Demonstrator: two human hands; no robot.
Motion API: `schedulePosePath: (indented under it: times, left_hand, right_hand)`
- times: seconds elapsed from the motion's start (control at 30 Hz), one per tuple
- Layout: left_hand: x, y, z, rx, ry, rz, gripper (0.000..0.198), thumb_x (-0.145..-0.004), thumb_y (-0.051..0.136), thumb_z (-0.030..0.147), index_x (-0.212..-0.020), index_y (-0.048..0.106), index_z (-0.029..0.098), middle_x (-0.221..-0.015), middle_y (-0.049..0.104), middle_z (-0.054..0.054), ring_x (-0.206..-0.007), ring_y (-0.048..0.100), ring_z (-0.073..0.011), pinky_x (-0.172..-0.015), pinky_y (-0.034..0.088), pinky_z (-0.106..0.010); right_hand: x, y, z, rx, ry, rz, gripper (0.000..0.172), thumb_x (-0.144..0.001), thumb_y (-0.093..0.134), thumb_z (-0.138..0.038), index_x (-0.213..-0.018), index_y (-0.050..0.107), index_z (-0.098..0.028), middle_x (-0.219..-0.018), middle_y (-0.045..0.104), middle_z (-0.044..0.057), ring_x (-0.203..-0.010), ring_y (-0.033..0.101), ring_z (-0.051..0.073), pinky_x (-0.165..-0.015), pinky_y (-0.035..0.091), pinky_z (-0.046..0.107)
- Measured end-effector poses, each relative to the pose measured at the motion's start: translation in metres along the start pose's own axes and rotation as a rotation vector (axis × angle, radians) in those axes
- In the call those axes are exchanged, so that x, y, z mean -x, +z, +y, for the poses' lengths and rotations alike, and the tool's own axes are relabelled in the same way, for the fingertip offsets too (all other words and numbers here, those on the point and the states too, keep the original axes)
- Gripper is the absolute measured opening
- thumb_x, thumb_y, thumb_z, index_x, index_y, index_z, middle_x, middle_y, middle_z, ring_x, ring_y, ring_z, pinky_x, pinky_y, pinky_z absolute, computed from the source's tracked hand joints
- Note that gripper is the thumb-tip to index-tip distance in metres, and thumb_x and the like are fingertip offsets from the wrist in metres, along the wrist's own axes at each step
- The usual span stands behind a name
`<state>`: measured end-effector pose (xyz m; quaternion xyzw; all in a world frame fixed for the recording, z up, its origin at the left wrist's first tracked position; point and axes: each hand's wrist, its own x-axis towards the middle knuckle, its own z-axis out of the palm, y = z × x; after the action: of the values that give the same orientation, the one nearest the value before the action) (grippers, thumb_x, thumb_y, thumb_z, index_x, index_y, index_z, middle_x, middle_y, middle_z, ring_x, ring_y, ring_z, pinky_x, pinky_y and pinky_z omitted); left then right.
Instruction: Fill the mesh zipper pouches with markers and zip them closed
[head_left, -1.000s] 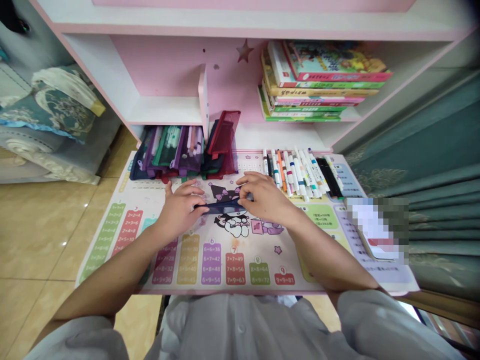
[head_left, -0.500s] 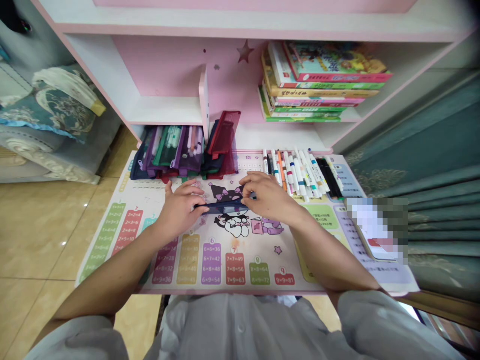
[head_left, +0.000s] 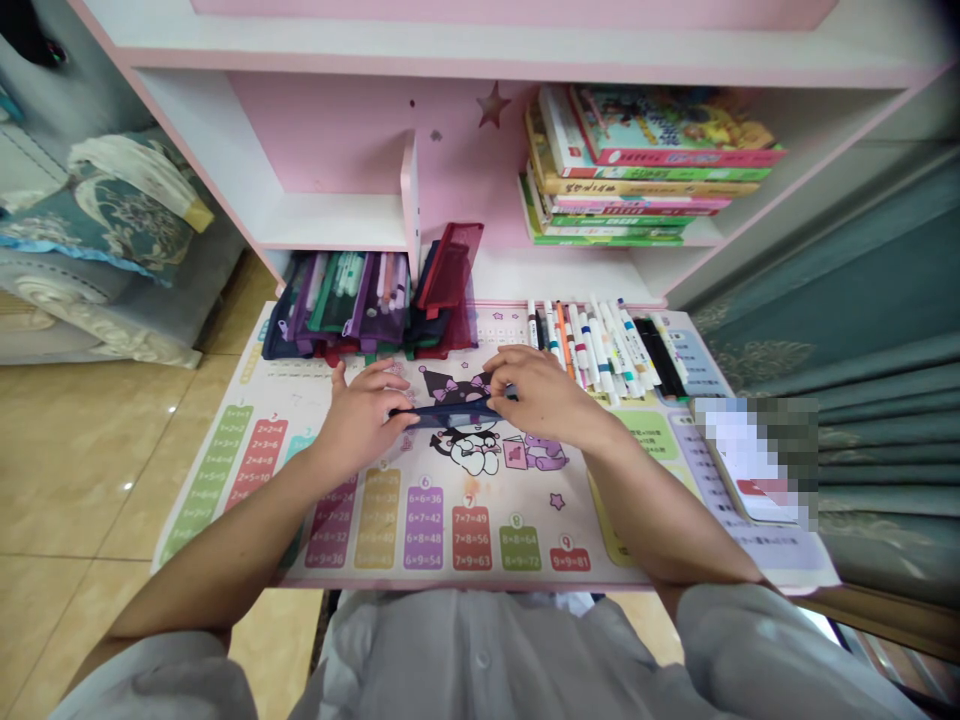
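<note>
A dark blue mesh zip pouch is stretched between my two hands, just over the middle of the printed desk mat. My left hand pinches its left end between thumb and finger. At the other end, my right hand has its fingers closed on the top edge. What the pouch contains is hard to make out. Beyond my left hand lie several filled mesh pouches in blue, purple and green, beside a stack of red and dark blue pouches. Loose white-barrelled markers lie past my right hand.
A stack of books stands on the right of the pink and white shelf. Black markers lie at the right end of the marker row. A phone-like item, partly pixelated, rests near the mat's right edge, beside a teal curtain.
My right hand has shifted very slightly to the right along the pouch's edge. My left hand keeps its pinch, and the surrounding things look the same.
</note>
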<state>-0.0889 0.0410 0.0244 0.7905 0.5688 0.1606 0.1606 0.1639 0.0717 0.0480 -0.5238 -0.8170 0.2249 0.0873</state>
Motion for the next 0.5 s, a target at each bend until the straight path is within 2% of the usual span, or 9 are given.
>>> schedulePosePath:
  times: [0.5]
  left_hand:
    - [-0.0003, -0.0008, 0.0001, -0.004, -0.014, -0.009, 0.009, -0.079, 0.073, 0.022, -0.071, 0.073, 0.025, -0.108, 0.075, -0.004, -0.132, 0.052, -0.0353, -0.113, 0.015, -0.071]
  right_hand:
    - [0.0020, -0.0070, 0.0021, 0.016, 0.014, 0.009, 0.020, -0.077, 0.059, -0.017, -0.058, 0.056, -0.021, -0.117, 0.070, 0.005, -0.122, 0.057, 0.028, -0.107, 0.039, 0.054]
